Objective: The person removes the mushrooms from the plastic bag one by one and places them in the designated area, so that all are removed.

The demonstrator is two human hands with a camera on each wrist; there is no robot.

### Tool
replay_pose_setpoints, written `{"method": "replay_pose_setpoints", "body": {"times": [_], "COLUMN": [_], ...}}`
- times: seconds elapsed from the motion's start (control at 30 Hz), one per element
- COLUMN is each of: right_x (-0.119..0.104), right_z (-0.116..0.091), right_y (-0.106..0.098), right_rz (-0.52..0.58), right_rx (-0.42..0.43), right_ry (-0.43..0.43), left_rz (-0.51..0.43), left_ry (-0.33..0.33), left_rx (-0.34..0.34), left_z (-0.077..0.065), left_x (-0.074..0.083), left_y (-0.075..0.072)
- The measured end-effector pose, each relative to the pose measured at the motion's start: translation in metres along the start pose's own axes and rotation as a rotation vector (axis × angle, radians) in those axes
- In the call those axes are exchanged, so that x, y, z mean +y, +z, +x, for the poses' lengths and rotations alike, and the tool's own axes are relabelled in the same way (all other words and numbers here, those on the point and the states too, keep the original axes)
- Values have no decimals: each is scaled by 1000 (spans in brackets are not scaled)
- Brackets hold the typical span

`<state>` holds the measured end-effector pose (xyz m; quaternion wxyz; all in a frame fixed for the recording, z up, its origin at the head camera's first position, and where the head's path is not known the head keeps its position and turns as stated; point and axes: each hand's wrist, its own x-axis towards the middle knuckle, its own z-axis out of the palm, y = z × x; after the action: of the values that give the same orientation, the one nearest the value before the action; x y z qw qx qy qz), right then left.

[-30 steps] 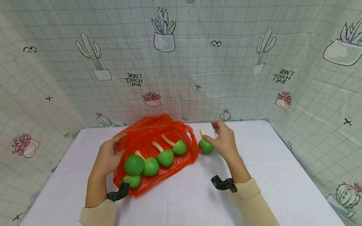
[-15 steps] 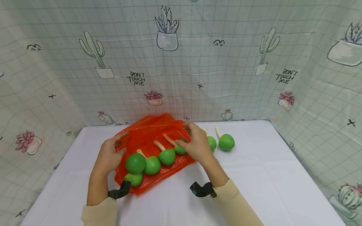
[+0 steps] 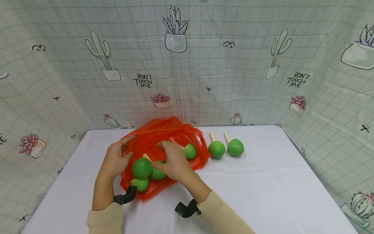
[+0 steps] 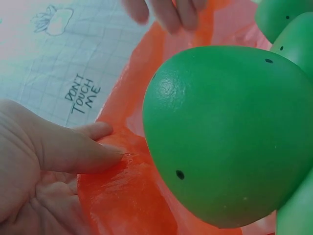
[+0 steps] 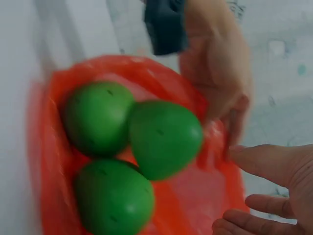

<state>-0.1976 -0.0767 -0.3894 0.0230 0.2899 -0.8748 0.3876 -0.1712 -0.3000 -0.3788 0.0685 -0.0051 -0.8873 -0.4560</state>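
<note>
A red plastic bag lies on the white table, its mouth spread wide. Inside it are several mushroom-like things with rounded green caps and pale stems. My left hand pinches the bag's left edge, the thumb on the near side of the film in the left wrist view. Over the bag's middle hovers my right hand, fingers apart and holding nothing, with one green cap mostly hidden beneath it. Seen from the right wrist, three green caps crowd together in the bag, blurred by motion.
Two more mushroom-like things, a nearer one and one to its right, lie on the table right of the bag. A cloth with a grid and cactus drawings hangs behind and at the sides.
My right hand has swept left from the mushroom-like thing beside the bag to above those inside, holding nothing. My left hand keeps its place at the bag's edge.
</note>
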Motion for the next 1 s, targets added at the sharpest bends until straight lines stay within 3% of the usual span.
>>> {"method": "replay_pose_setpoints", "body": {"times": [0.37,0.63,1.0], "right_x": [-7,-10,-12], "right_z": [5,3,-3], "right_y": [37,47,46], "right_rz": [-80,-59,-31], "right_rx": [-108,-135,-107], "right_ry": [-17,-6,-26], "left_rz": [21,21,11], "left_ry": [12,19,16], "left_rx": [-6,-3,-6], "left_z": [0,0,0], "left_x": [0,1,1], "left_y": [-1,0,-1]}}
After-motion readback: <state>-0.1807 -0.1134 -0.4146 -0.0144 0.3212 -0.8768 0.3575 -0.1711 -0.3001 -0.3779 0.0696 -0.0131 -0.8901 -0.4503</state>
